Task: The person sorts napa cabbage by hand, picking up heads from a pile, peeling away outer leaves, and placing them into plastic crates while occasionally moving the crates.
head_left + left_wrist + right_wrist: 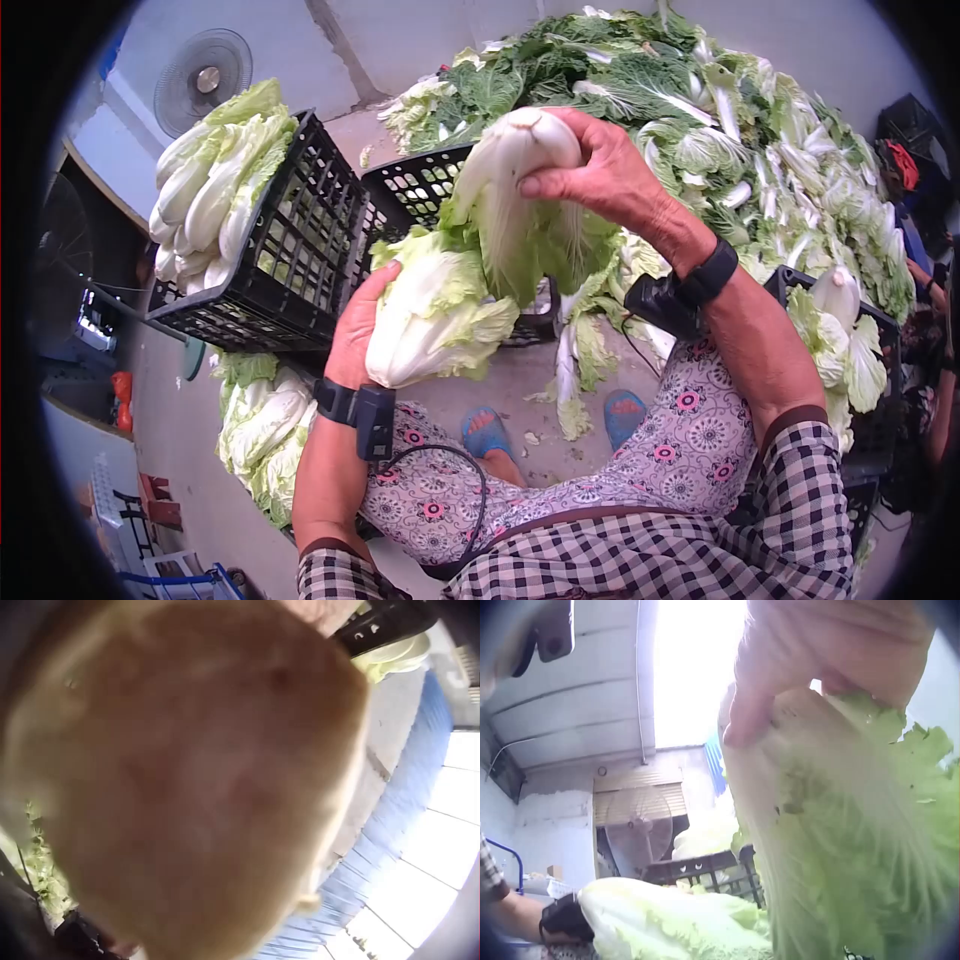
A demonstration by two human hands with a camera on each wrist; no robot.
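My left hand (352,335) grips a pale napa cabbage (425,320) from its left side, its white base toward me and its frilled tips pointing away. Raised beyond it, my right hand (605,165) pinches napa cabbage leaves (515,190) by their thick white base, thumb on the near face. Their green edges hang down and overlap the tips of the cabbage. In the right wrist view, the held leaves (832,817) show broad white ribs, with the cabbage (660,919) below them to the left. A blurred brownish surface (195,780) fills most of the left wrist view.
A tilted black crate (290,250) of cabbages stands at the left, another crate (415,175) beyond the hands. A large heap of loose leaves (740,150) lies against the wall. More cabbages (265,430) lie at the lower left, and a crate (880,380) with cabbage is at the right.
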